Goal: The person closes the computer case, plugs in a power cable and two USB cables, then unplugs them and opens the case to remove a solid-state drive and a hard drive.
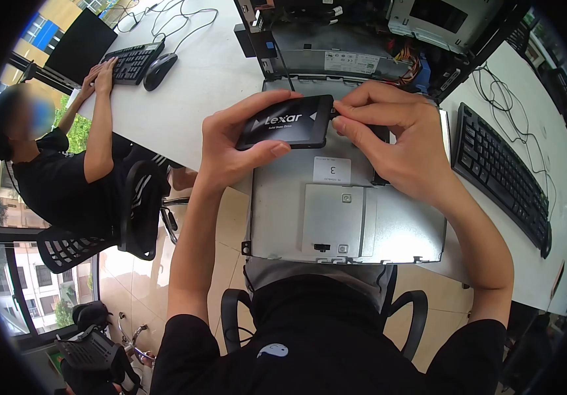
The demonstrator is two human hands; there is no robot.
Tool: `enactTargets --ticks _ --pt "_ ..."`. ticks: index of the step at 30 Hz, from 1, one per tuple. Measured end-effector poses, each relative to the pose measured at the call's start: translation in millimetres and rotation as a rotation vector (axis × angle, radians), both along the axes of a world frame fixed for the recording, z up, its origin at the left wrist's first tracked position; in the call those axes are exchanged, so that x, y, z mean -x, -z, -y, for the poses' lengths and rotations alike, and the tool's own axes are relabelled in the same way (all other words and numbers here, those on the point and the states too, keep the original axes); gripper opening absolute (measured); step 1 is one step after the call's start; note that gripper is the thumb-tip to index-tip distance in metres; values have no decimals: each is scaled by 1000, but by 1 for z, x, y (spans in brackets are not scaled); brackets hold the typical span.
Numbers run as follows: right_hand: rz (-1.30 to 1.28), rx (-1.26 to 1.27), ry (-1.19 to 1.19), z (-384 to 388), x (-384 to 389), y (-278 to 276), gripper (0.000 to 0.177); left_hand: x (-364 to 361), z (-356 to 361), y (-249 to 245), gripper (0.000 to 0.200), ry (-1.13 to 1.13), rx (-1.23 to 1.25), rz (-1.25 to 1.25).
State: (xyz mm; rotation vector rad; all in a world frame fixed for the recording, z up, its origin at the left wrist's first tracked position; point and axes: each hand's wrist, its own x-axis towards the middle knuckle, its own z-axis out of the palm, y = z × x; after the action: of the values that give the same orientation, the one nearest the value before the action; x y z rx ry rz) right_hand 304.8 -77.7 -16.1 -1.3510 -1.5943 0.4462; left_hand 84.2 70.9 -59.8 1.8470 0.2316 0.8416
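My left hand (231, 135) grips a black Lexar solid state drive (283, 135), its thumb along the near edge and fingers behind the far edge. The label faces up. At the drive's right end, my right hand (395, 131) is closed in a pinch, thumb and forefinger tips right at the edge. Between those tips is a small dark piece, mostly hidden, which I cannot make out. Below both hands lies a silver metal computer side panel (277, 210) with a white sticker (333, 170) marked 3. A dark object (381, 172) shows partly beneath my right hand.
An open computer case (356, 62) with wires inside stands beyond the panel. A black keyboard (504, 174) and loose cables (517, 122) lie at right. On the left, a seated person (66, 164) has both hands at another keyboard (135, 64), beside a mouse (160, 71).
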Motion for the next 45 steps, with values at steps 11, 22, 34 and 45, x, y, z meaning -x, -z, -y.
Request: enactTargets --ticks 11,22,34,45 --pt "17 -85 43 -4 -6 -2 18 -3 3 -1 72 32 -13 -63" --pt "452 -56 102 8 -53 -41 35 -6 7 5 73 -5 -74 -9" --pt "680 150 162 9 -70 -19 50 -9 7 6 86 -39 -38 81" --pt "437 150 49 4 -87 -42 30 -11 4 3 75 -77 -205 66"
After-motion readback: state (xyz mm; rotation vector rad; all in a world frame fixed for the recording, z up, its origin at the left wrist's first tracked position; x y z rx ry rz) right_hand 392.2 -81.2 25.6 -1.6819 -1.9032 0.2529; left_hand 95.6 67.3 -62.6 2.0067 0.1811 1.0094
